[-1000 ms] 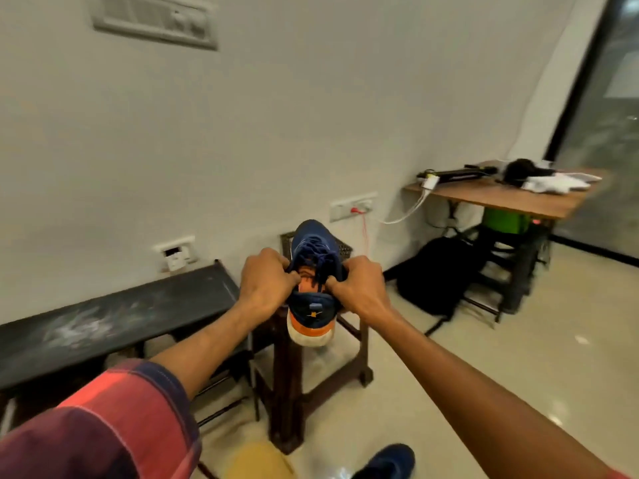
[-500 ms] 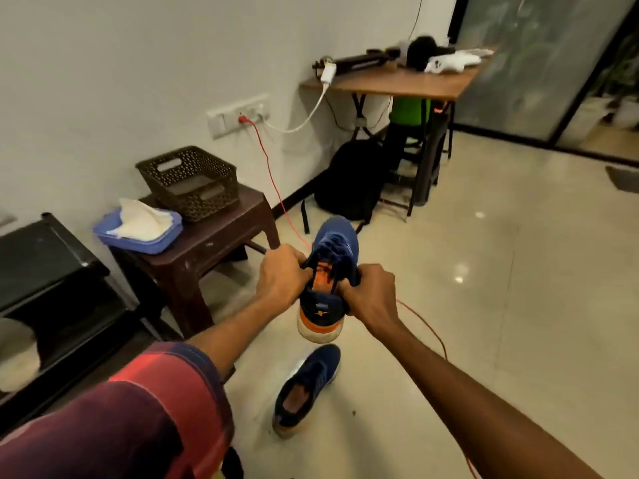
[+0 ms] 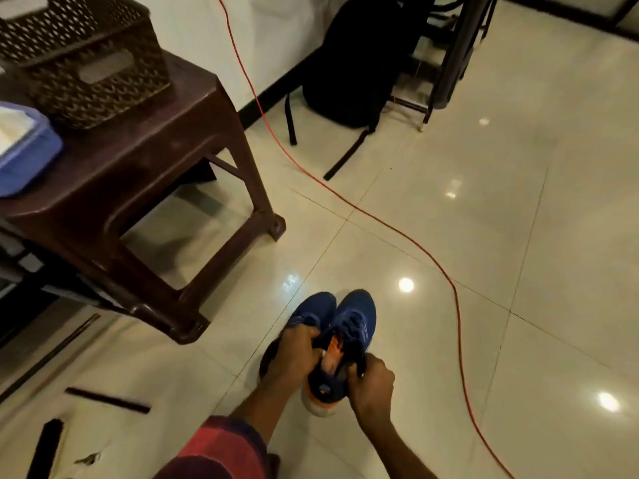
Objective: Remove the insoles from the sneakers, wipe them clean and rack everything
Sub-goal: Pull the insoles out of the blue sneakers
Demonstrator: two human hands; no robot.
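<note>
A blue sneaker (image 3: pixel 356 316) with an orange and white heel is low over the floor, toe pointing away. My left hand (image 3: pixel 295 352) grips the left side of its collar and my right hand (image 3: pixel 371 385) grips the right side near the heel, spreading the opening. An orange lining or insole (image 3: pixel 333 350) shows inside. The second blue sneaker (image 3: pixel 313 311) lies on the floor just left of it, partly hidden under my left hand.
A dark brown plastic stool (image 3: pixel 145 160) stands at the left with a woven brown basket (image 3: pixel 83 60) and a blue tub of wipes (image 3: pixel 24 150) on it. An orange cable (image 3: pixel 428 257) runs across the tiled floor. A black backpack (image 3: pixel 352 63) leans near the wall.
The held sneaker has come down from chest height to just above the floor, beside the other sneaker. The view has tilted down toward the floor and my hands keep their grip.
</note>
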